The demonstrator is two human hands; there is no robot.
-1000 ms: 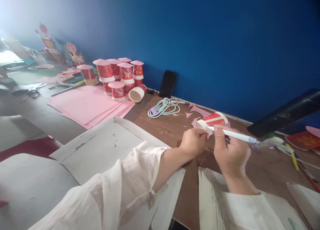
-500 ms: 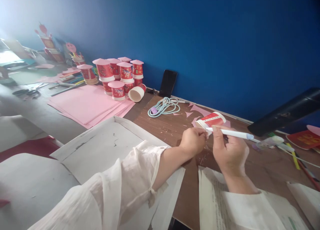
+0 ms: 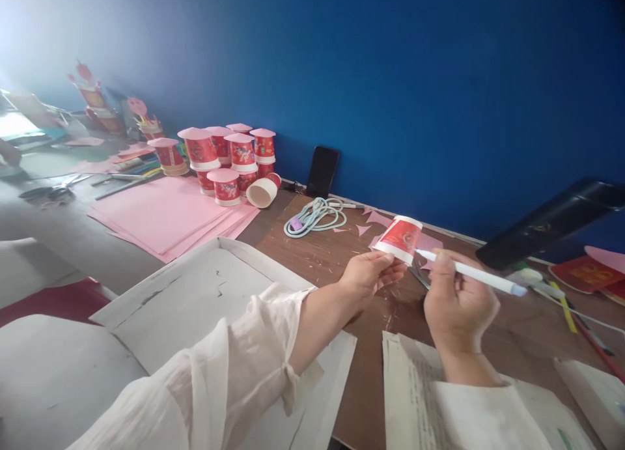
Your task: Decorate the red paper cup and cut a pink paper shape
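The bare left hand [image 3: 371, 272] is held out and gripping; the bare right hand [image 3: 459, 301] is curled in a pinch.

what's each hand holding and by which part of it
The left hand holds a red paper cup by its lower white edge; the right hand grips a white pen toward the end nearest the cup.

Smooth printed paper on the red cup [image 3: 398, 237], hard-looking white plastic on the pen [image 3: 483, 276]! Soft, creased cloth down the sleeve [image 3: 205, 385], matt pink paper sheets [image 3: 151, 215], wood-look brown tabletop [image 3: 366, 391], and a sleek, glossy black smartphone [image 3: 323, 170].
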